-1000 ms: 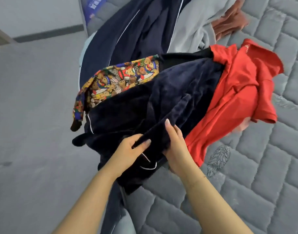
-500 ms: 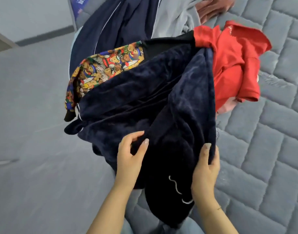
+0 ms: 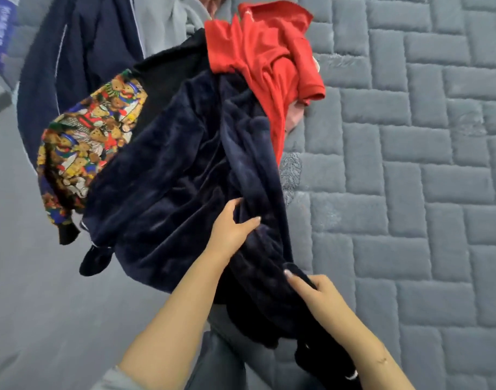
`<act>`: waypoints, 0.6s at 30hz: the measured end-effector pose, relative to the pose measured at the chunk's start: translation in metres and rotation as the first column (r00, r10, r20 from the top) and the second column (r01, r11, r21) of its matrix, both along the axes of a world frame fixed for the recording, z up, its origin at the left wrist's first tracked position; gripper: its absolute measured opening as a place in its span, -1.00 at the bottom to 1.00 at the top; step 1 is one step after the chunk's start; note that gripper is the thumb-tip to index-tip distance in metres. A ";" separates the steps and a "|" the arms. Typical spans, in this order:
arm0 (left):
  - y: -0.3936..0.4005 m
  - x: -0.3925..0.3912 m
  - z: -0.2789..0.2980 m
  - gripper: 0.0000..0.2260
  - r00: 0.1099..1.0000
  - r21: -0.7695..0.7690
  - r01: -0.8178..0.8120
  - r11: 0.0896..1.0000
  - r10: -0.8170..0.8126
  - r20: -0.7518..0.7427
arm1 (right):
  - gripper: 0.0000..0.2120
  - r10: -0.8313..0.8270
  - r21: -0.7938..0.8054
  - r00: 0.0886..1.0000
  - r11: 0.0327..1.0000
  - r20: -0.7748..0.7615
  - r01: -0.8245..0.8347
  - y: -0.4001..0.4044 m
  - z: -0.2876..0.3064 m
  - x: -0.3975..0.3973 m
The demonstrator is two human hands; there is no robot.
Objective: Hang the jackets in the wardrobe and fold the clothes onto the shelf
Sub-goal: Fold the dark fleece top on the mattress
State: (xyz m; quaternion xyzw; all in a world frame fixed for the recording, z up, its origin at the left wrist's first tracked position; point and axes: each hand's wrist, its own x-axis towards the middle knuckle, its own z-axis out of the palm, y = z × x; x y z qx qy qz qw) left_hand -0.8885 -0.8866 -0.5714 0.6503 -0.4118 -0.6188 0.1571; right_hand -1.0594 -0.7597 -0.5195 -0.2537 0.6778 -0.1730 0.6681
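Both hands, left (image 3: 232, 227) and right (image 3: 314, 288), have a curled grip on the navy velvet garment (image 3: 185, 175) between them.

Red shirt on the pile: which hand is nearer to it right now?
Left. The left hand grips the navy velvet garment mid-pile, below the red shirt. The right hand pinches the same garment's lower edge, farther from the shirt.

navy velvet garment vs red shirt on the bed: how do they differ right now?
The navy velvet garment is plush and dark; the red shirt is smooth, bright fabric. Both hands hold the navy one, the left hand and the right hand gripping its folds; nothing holds the red shirt. The navy garment lies over part of the red shirt. Both are crumpled in the pile on the grey quilted mattress.
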 end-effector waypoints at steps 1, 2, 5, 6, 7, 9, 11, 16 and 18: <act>0.014 -0.001 -0.006 -0.55 1.000 0.028 0.002 1.000 -0.002 -0.004 | -0.54 0.047 0.067 0.998 0.997 -0.035 -0.045 0.009 -0.003 -0.006; 0.028 -0.002 -0.010 -0.57 1.000 0.061 0.007 0.998 -0.006 -0.007 | -0.58 0.094 0.133 0.993 0.987 -0.065 -0.085 0.018 -0.006 -0.012; 0.074 -0.010 -0.015 -0.62 1.000 0.146 0.010 0.989 -0.007 -0.026 | -0.61 0.223 0.255 0.960 0.951 -0.171 -0.176 0.042 -0.020 -0.034; 0.087 -0.015 -0.015 -0.64 0.999 0.172 0.008 0.985 -0.002 -0.039 | -0.57 0.258 0.272 0.938 0.943 -0.233 -0.192 0.050 -0.025 -0.045; 0.100 -0.021 -0.014 -0.65 0.999 0.194 0.007 0.981 0.003 -0.053 | -0.54 0.265 0.275 0.917 0.944 -0.299 -0.183 0.058 -0.031 -0.057; 0.118 -0.040 -0.009 -0.64 0.997 0.213 0.011 0.977 0.004 -0.072 | -0.51 0.191 0.259 0.904 0.961 -0.382 -0.093 0.074 -0.043 -0.084; 0.128 -0.068 -0.003 -0.63 0.997 0.205 0.008 0.979 0.008 -0.078 | -0.51 0.131 0.222 0.892 0.974 -0.432 -0.035 0.086 -0.051 -0.115; 0.131 -0.198 0.007 -0.58 0.991 0.194 0.086 0.977 -0.062 -0.122 | -0.55 0.117 0.107 0.792 0.992 -0.599 -0.066 0.105 -0.039 -0.223; 0.129 -0.265 0.009 -0.54 0.984 0.207 0.120 0.971 -0.090 -0.151 | -0.60 0.103 0.066 0.753 0.995 -0.649 -0.080 0.108 -0.028 -0.281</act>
